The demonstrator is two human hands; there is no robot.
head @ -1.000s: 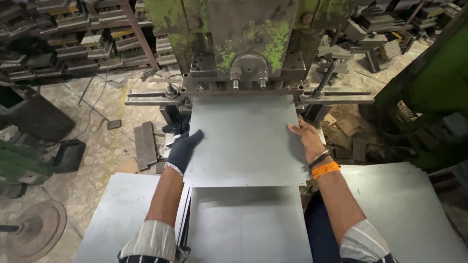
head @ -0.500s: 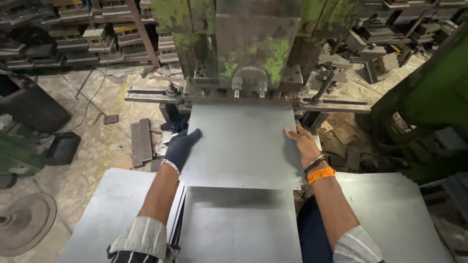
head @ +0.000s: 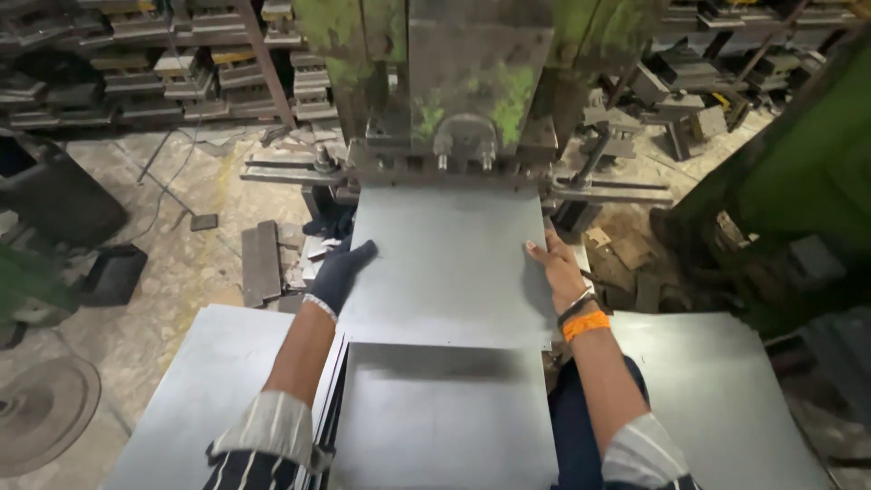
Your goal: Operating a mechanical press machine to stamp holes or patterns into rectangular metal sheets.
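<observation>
A flat grey metal sheet lies with its far edge under the green press machine. My left hand, in a dark glove, grips the sheet's left edge. My right hand, bare with an orange wristband, holds the right edge. A stack of similar sheets sits below it, in front of me.
More metal sheets lie at the left and right. Metal bars and scraps litter the concrete floor. Shelves of metal parts line the back. A green machine stands at the right.
The sheet and both hands have shifted slightly; the hands keep their hold on its edges. The view has tilted a little.
</observation>
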